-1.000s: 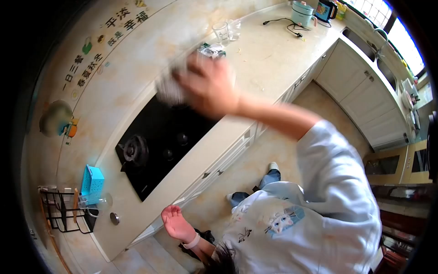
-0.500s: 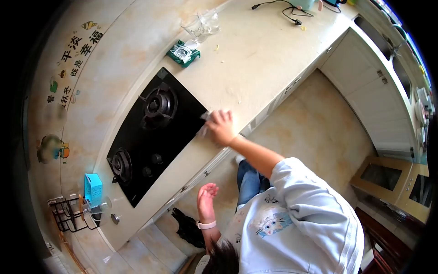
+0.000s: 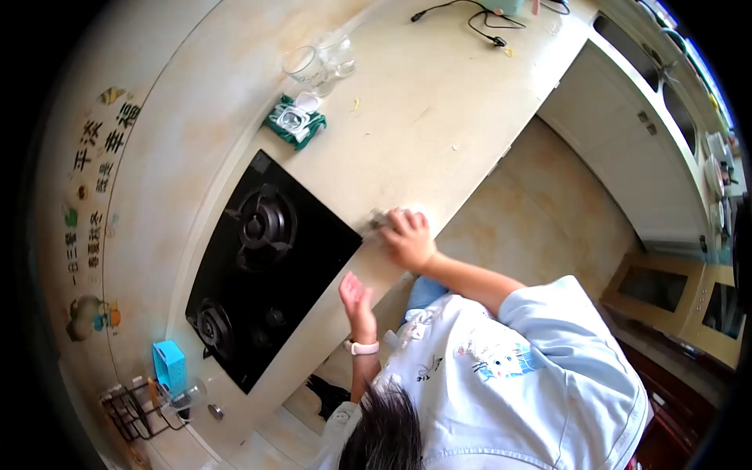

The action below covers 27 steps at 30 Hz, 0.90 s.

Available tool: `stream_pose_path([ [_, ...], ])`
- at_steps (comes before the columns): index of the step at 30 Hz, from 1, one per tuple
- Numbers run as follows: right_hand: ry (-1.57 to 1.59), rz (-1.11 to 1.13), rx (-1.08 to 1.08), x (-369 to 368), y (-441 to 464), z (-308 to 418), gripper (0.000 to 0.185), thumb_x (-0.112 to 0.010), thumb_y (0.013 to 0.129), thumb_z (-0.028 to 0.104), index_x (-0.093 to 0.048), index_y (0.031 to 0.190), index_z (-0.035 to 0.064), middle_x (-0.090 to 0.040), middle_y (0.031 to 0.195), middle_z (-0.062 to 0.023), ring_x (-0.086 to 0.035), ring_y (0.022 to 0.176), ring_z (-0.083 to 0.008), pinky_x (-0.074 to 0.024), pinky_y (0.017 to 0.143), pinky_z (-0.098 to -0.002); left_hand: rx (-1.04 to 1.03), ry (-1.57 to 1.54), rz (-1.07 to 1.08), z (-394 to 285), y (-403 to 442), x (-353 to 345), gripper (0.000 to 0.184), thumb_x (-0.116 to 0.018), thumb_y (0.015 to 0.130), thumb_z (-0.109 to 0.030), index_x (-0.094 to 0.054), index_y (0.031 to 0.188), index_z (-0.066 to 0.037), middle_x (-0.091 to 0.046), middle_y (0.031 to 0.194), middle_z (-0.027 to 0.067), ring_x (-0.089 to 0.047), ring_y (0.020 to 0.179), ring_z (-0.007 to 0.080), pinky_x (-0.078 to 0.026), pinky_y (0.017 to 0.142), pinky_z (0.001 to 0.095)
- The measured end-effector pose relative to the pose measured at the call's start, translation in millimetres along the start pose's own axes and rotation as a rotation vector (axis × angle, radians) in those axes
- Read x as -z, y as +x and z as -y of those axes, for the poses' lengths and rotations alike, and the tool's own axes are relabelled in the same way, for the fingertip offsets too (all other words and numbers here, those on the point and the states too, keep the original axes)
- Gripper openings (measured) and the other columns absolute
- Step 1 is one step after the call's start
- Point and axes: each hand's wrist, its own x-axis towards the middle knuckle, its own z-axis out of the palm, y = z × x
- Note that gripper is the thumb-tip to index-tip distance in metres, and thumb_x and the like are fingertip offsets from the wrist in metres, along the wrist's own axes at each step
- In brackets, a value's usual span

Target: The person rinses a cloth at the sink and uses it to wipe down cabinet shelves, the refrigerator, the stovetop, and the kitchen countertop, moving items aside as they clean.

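Note:
My right hand is on the pale countertop, just past the near right corner of the black gas stove. Its fingers press down on a crumpled greyish wipe, mostly hidden under them and blurred. Beside the stove's front edge, my left hand hangs in the air with its fingers stretched out, holding nothing. A pale band circles that wrist. Two burners, a far one and a left one, sit on the stove.
A green wet-wipe packet with its lid up lies behind the stove's corner, near clear glasses. Small scraps dot the counter. A black cable lies farther back. Left of the stove are a blue basket and a wire rack.
My right hand has slid the wipe from the stove's corner along the counter, a little away from the stove. My left hand has risen closer to the counter edge. The view has shifted.

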Motion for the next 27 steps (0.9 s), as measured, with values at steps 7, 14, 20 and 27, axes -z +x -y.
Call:
stream_pose_path([
  [7, -0.079, -0.047, 0.003, 4, 16, -30, 0.043, -0.061, 0.065, 0.025, -0.058, 0.108, 0.0218, -0.045, 0.125, -0.0116, -0.041, 0.112, -0.0341, -0.0312, 0.092, -0.0532, -0.391, 0.657, 0.343, 22, 39, -79, 0.102, -0.062, 0.065, -0.026, 0.000, 0.140, 0.003, -0.002, 0.144, 0.0297, -0.002, 0.134, 0.0451, -0.003, 0.104, 0.0595],
  [14, -0.294, 0.240, -0.575, 81, 140, -226, 0.039, -0.056, 0.073, 0.018, -0.054, 0.111, 0.0168, -0.050, 0.108, -0.0145, -0.045, 0.101, -0.0349, -0.0363, 0.082, -0.0482, -0.378, 0.686, 0.304, -16, 51, -102, 0.097, -0.064, 0.071, -0.032, -0.005, 0.141, 0.000, -0.007, 0.146, 0.0241, -0.004, 0.135, 0.0415, -0.002, 0.105, 0.0576],
  [20, -0.397, -0.014, -0.423, 70, 141, -248, 0.043, -0.060, 0.072, 0.023, -0.051, 0.115, 0.0201, -0.045, 0.117, -0.0122, -0.041, 0.106, -0.0353, -0.0335, 0.088, -0.0486, -0.218, 0.510, -0.036, -23, 36, -109, 0.089, -0.061, 0.074, -0.027, -0.009, 0.141, -0.001, -0.011, 0.146, 0.0224, -0.006, 0.135, 0.0392, -0.002, 0.107, 0.0531],
  [27, -0.007, 0.217, 0.389, 56, 97, -200, 0.042, -0.060, 0.067, 0.026, -0.058, 0.109, 0.0224, -0.048, 0.117, -0.0144, -0.046, 0.101, -0.0336, -0.0360, 0.086, -0.0500, -0.089, 0.368, -0.236, -56, 49, -171, 0.084, -0.062, 0.076, -0.025, -0.013, 0.140, -0.001, -0.014, 0.144, 0.0243, -0.010, 0.134, 0.0391, -0.009, 0.107, 0.0509],
])
